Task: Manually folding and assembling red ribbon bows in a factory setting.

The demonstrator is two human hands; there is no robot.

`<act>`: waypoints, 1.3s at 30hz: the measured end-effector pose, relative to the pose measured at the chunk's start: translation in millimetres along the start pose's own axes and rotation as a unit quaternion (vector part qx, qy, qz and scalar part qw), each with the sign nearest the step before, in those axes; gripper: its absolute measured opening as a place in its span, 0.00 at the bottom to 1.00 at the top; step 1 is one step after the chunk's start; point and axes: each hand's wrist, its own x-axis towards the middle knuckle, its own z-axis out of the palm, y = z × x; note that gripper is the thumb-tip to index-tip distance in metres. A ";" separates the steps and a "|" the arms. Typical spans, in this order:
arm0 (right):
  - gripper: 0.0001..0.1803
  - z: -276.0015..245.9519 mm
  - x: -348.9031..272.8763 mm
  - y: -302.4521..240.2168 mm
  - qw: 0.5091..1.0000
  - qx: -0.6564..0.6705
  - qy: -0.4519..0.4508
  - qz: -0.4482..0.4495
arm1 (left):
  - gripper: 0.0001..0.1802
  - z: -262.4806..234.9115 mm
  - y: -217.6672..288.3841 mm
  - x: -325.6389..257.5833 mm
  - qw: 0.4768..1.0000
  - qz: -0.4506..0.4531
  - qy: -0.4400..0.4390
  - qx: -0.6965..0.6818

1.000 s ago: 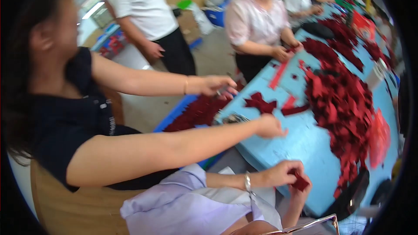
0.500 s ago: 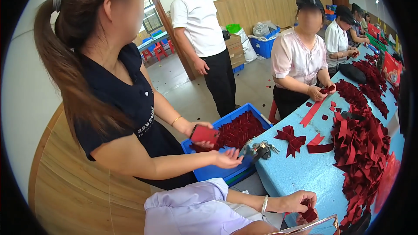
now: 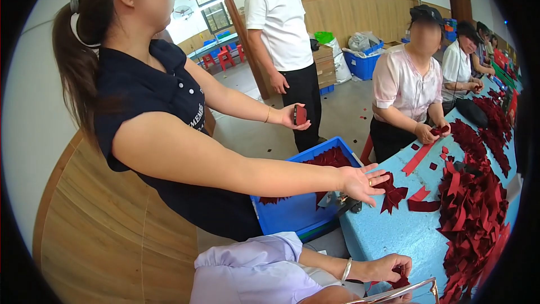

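Blue worktable [image 3: 394, 236] edge, red offcuts heaped: left hand [image 3: 388, 267] stays pinched on a red fabric scrap [image 3: 400, 281] there, right hand out of view, while the neighbour's hand [image 3: 360, 183] has left the blue crate [image 3: 292, 214] and reaches tableward.

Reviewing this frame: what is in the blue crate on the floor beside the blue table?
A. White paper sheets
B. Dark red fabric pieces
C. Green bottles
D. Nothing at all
B: the blue crate holds dark red fabric pieces, the same kind as the cut pieces spread over the blue table.
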 end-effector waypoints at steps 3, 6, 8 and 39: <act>0.07 2.3 3.6 -3.3 0.999 -0.006 0.022 0.026 | 0.08 -2.6 1.6 0.3 1.000 0.015 0.000 -0.004; 0.10 2.6 5.7 -5.7 1.000 0.018 0.007 -0.013 | 0.08 -2.7 0.7 -2.1 0.999 0.039 0.012 -0.007; 0.11 1.7 6.6 -4.7 0.999 0.034 -0.002 -0.022 | 0.08 -1.0 -0.1 -2.5 0.999 0.044 0.010 -0.014; 0.16 81.2 9.6 -53.9 0.902 -0.296 -0.072 -0.307 | 0.10 -34.6 24.2 -25.5 0.993 0.051 0.078 -0.067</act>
